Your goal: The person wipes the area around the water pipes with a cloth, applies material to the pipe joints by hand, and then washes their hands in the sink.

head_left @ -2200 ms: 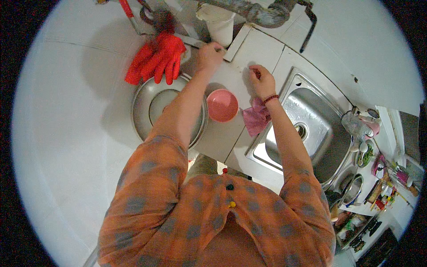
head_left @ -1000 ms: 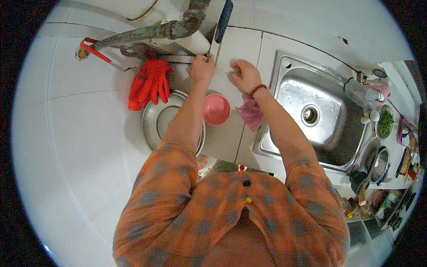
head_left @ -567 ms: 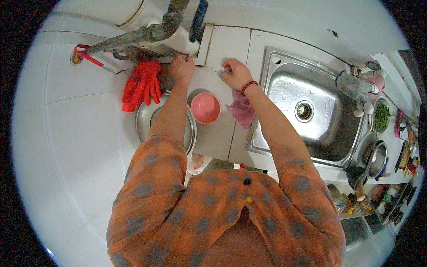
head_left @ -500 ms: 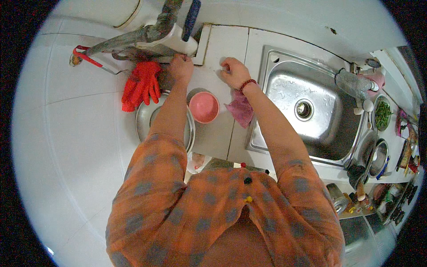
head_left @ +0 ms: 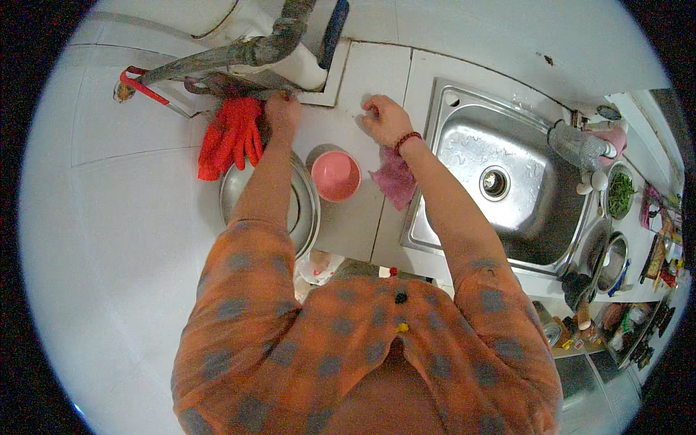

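Beside the red gloves (head_left: 232, 138), my left hand (head_left: 283, 116) reaches to the back edge of the counter, under the pale fixture. Its fingers look curled, but what they hold, if anything, is hidden. My right hand (head_left: 386, 119) hovers over the counter left of the sink, its fingers loosely curled around a dark gap with nothing visible in them. A beaded bracelet circles that wrist. Below it lies a crumpled pinkish-purple cloth (head_left: 395, 181). Between my forearms stands a pink bowl (head_left: 336, 176), next to a round metal pan (head_left: 310, 217) partly covered by my left forearm.
A steel sink (head_left: 500, 163) is set into the counter on the right. Beyond it are a dish of green vegetables (head_left: 620, 192) and metal bowls (head_left: 615, 261). At the upper left a grey pipe (head_left: 210, 59) runs behind a red-handled tool (head_left: 148, 88).
My left hand has shifted slightly left and closer to the red gloves. My right hand has barely moved. The whole view has shifted a little.
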Demonstrator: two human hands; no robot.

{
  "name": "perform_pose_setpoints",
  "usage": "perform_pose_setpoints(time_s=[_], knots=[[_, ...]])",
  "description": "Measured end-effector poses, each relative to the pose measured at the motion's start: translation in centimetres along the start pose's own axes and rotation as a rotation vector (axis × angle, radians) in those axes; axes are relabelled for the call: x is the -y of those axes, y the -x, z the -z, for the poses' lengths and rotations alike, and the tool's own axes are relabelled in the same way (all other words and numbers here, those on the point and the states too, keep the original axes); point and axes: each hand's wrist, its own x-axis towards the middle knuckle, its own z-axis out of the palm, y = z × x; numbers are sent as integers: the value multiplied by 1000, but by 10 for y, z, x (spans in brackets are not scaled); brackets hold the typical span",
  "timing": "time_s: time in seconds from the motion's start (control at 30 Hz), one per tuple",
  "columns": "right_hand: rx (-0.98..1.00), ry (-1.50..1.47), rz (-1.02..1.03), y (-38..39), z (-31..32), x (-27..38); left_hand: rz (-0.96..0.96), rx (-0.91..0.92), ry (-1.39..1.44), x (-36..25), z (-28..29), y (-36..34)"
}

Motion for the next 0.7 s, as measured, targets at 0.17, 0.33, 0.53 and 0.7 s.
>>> perform_pose_setpoints(time_s=[0.17,0.33,0.53,0.7], knots=[[-23,-5,11,0,-4,-9,39,75,63,-56,25,21],[63,55,-32,-2,0,5,74,141,108,-44,17,19],[6,-6,14,1,-7,-7,109,77,122,-41,10,17],[-2,-28,12,7,-2,-7,97,46,66,-32,5,11]])
